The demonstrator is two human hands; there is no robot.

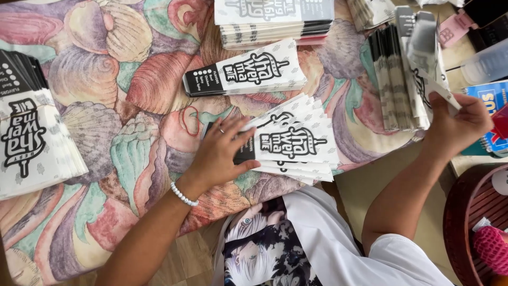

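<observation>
Two hands working: my left hand [219, 153] pressing flat, grip open, on fanned paper sleeves [296, 145] on shell-print bench [95, 79]; my right hand [457, 124] pinching one sleeve [431, 63] from upright row. Best keeping fan pinned, edges squared.

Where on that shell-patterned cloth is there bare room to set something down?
The widest bare cloth lies between the far-left stack and the small stack above the left hand. More lies near the front edge. It is crowded toward the right hand, at the upright bundles.
</observation>
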